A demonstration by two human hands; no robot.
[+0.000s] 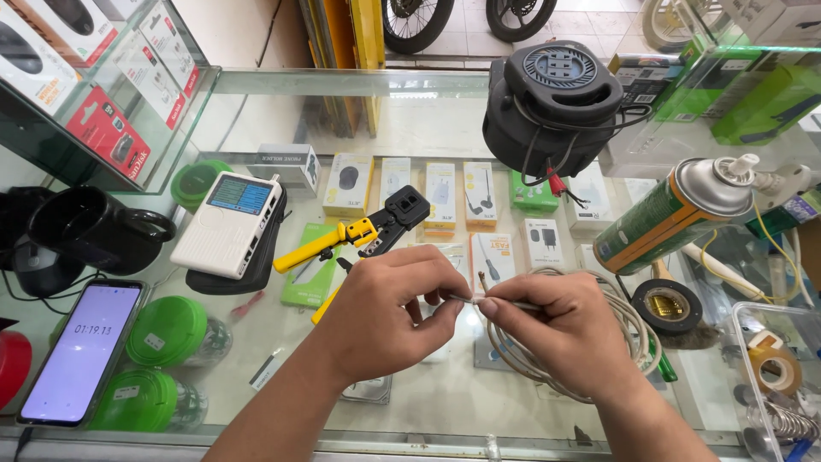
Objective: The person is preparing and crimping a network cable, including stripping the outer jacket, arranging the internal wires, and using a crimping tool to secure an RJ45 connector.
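Yellow-and-black crimping tool (359, 235), white tester (227, 224) with blue screen, green-and-orange spray can (663, 218), grey-white cable (629, 329).

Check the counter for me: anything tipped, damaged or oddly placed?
The green spray can lies on its side at the right, nozzle up-right. The grey cable between both hands has its end stripped, thin wires showing. Nothing spilled.

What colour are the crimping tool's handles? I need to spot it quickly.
Yellow handles, black head on the crimping tool, seen clearest in the head view.
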